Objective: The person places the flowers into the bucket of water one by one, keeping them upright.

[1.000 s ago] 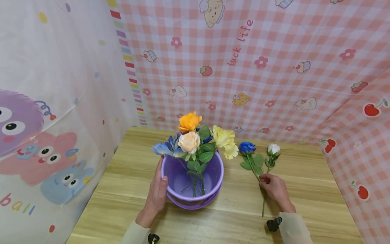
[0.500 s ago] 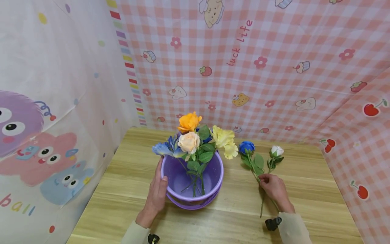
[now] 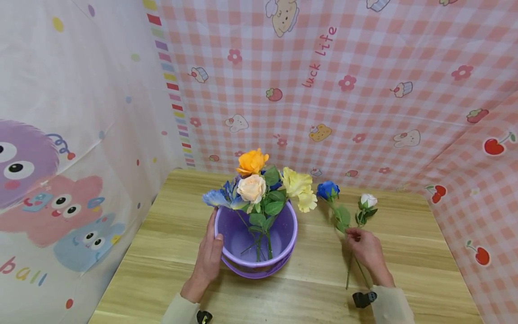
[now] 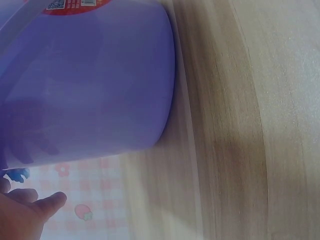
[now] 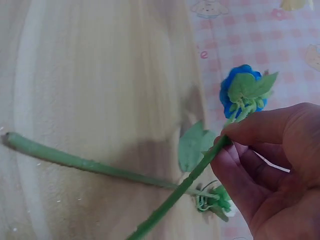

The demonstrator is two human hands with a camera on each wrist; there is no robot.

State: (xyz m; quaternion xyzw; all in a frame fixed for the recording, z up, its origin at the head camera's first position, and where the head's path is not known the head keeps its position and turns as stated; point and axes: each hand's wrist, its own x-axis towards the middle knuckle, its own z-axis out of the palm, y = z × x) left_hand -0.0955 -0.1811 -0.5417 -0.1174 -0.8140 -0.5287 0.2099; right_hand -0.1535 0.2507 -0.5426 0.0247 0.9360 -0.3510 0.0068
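A purple bucket (image 3: 259, 265) stands on the table holding several flowers. My left hand (image 3: 208, 258) rests against its left side, thumb near the rim and fingers along the outer wall. In the left wrist view, fingers (image 4: 47, 205) show beside the bucket wall (image 4: 90, 90). My right hand (image 3: 366, 252) pinches the green stem (image 5: 192, 175) of a blue rose (image 3: 328, 191) between thumb and fingers. The rose head (image 5: 242, 92) is tilted up, away from me. A white rose (image 3: 368, 200) lies on the table beyond that hand, its stem crossing under the held one.
In the bucket are an orange rose (image 3: 252, 162), a peach rose (image 3: 252, 189), a yellow flower (image 3: 299, 186) and blue blossoms (image 3: 224, 195). A pink checked cloth (image 3: 315, 103) hangs behind the wooden table (image 3: 158, 270), and a white printed cloth (image 3: 101, 135) at the left.
The blue rose's head has risen slightly and turned in my right hand's pinch. The white rose has shifted a little to the right. My left hand and the bucket stay put.
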